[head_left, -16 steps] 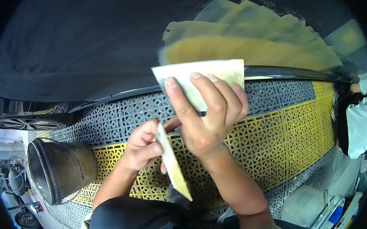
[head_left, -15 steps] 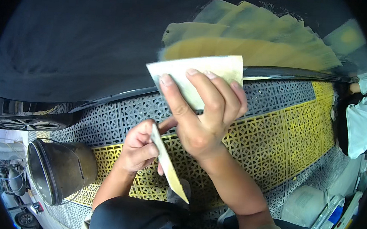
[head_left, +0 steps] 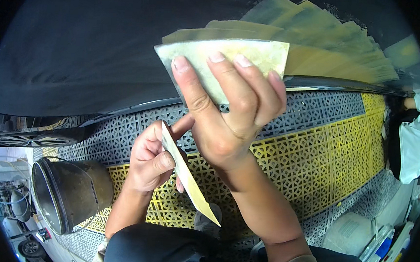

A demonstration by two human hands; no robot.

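A pale flat putty spreader (head_left: 198, 52) is gripped in my right hand (head_left: 228, 117), its fingers spread across the face. Its upper edge lies along the lower part of a dark car panel (head_left: 79, 53); whether it presses on the surface I cannot tell. Thin, overlapping yellowish putty strokes (head_left: 332, 59) fan out over the panel behind and to the right of the spreader. Lower down, my left hand (head_left: 147, 163) pinches a second flat plate (head_left: 187, 175), tilted nearly edge-on, with yellow smears towards its lower tip. That hand's thumb lies on the plate's near face.
Yellow and grey perforated floor tiles (head_left: 315, 153) run beneath the car's lower edge. A dark bucket (head_left: 86, 188) stands at left, below a car wheel (head_left: 34, 140). Another person's pale sleeve (head_left: 413, 145) shows at far right. A pale tub (head_left: 349, 233) sits at lower right.
My right hand has moved the spreader up and to the left over the panel. Yellowish film now shows further left above its edge. My left hand has shifted slightly up and left.
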